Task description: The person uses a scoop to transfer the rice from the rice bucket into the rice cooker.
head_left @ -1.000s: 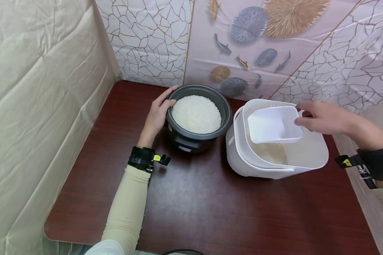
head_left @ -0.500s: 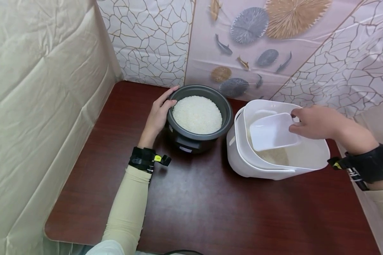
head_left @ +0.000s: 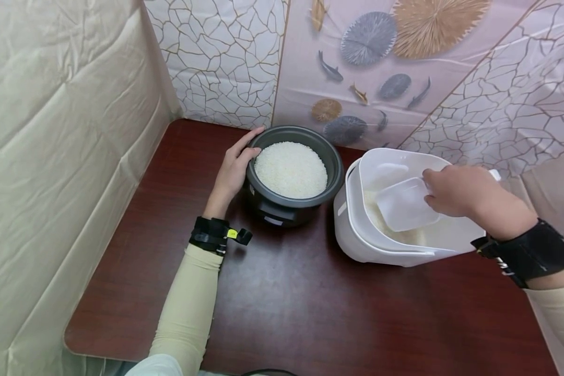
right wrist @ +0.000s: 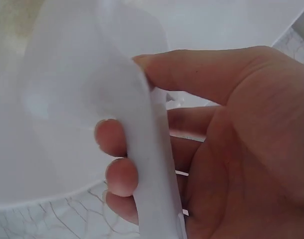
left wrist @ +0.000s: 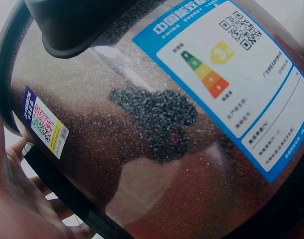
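A dark rice cooker [head_left: 286, 202] stands open at the back of the table, heaped inside with white rice [head_left: 290, 169]. My left hand [head_left: 231, 172] holds its left rim, thumb and index finger over the edge; the left wrist view shows the glossy body [left wrist: 152, 184] close up. My right hand [head_left: 465, 196] grips a white scoop [head_left: 406, 203] by its handle [right wrist: 154, 164], with fingers wrapped round it. The scoop is tilted down inside a white rice bin [head_left: 380, 253], at the grain [head_left: 380, 219]. Part of the scoop is hidden by the hand.
Both vessels stand side by side on a dark red-brown table [head_left: 310, 308], against a patterned backdrop [head_left: 244, 62]. A beige cloth wall [head_left: 75, 156] borders the left side. A dark cord [head_left: 268, 372] shows at the bottom edge.
The right hand has moved down and left with the scoop, from near the bin's top into it, and the scoop has tipped lower towards the grain. The left hand stays on the cooker.
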The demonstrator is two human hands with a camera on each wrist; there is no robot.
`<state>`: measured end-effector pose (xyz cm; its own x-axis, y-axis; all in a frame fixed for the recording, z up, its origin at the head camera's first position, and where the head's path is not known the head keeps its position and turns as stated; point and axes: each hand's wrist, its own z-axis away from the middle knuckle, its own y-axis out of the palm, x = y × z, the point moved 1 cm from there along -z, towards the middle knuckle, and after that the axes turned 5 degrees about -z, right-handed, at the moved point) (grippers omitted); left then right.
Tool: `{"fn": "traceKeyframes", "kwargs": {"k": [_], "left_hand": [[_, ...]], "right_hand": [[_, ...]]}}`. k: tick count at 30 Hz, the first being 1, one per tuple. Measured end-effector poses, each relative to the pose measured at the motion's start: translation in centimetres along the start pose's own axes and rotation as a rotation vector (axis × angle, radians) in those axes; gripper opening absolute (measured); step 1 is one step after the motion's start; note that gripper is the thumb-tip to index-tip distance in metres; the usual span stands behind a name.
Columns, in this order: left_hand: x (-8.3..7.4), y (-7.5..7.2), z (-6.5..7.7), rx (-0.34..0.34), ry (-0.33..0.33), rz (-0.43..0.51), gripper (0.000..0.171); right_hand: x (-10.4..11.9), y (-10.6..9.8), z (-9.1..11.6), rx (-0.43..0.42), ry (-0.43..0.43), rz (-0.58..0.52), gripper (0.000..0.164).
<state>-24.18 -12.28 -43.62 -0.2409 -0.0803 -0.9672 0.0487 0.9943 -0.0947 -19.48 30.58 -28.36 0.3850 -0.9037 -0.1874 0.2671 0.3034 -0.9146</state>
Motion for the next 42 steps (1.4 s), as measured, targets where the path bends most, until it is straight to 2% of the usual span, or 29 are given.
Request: {"fn": "traceKeyframes", "kwargs": {"k": [5,12,19,28,33,38,42], "left_hand": [[0.0,0.0,0.0,0.003,0.005,0.001,0.05],[0.0,0.0,0.0,0.002,0.004,0.006,0.05],[0.1,0.0,0.1,0.002,0.003,0.007,0.05],[0.0,0.0,0.1,0.005,0.006,0.009,0.048],[-0.1,0.0,0.0,0.004,0.008,0.007,0.048],[0.0,0.0,0.1,0.003,0.007,-0.001,0.048],[0.0,-0.1,0.1,0.003,0.001,0.0,0.049]], "right_hand": [[0.8,0.1,0.4,-0.063,0.007,0.041,0.022],[1.5,0.3,0.7,-0.121,-0.031,0.089,0.022],[1.4,0.7,0.6,-0.047,-0.077,0.072,0.025],[0.8,0.9,0.3,0.089,-0.071,-0.03,0.035],[0.7,1.0,-0.1,0.111,-0.102,-0.064,0.039],[0.7,1.3,-0.4,0.109,-0.17,-0.082,0.034],[0.9,1.3,-0.8,0.118,-0.193,-0.115,0.04]]}}
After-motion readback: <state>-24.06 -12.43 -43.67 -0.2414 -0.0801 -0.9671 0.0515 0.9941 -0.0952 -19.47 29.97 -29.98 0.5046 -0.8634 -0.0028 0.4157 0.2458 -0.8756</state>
